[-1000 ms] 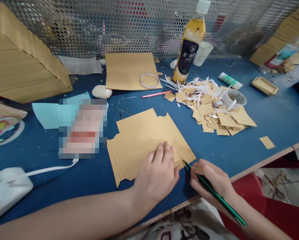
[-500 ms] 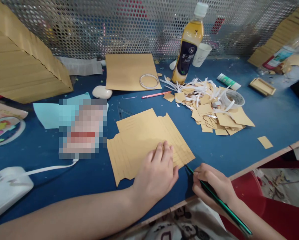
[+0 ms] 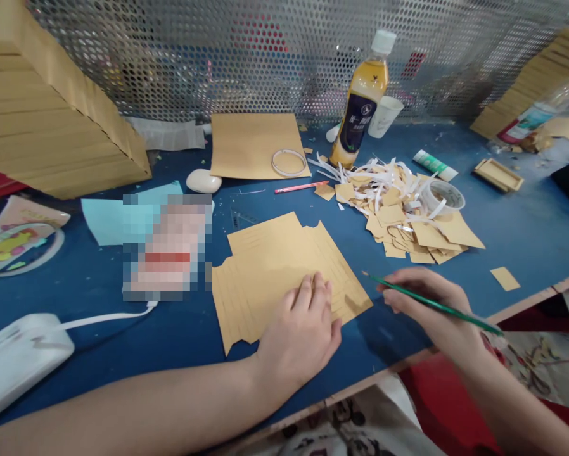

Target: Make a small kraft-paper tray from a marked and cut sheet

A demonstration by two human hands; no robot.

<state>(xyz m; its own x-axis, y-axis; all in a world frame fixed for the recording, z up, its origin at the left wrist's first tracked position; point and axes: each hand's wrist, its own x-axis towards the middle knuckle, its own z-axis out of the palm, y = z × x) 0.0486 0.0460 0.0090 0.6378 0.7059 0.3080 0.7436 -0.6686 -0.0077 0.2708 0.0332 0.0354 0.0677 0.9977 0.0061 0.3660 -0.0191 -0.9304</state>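
A notched brown card sheet (image 3: 265, 272) with rows of pencil-like lines lies flat on the blue table. My left hand (image 3: 301, 329) rests on its lower right part, palm down, fingers laid out and holding nothing. Just right of the sheet, my right hand (image 3: 427, 304) is closed around a green pencil (image 3: 436, 304). The pencil's tip points left, over the sheet's right corner, and seems raised off it. A shadow falls on the table under my right hand.
Paper scraps (image 3: 398, 215) with white strips and a tape roll (image 3: 443, 196) lie right of the sheet. Behind stand a drink bottle (image 3: 360, 107) and a paper cup (image 3: 385, 117). On the left are a blurred phone-like object (image 3: 170, 247), a cable and a white device (image 3: 25, 361).
My right hand has lifted the green pencil from the sheet's lower right edge and moved up and right. The pencil lies flatter now. My left hand stays on the sheet; the view has shifted slightly.
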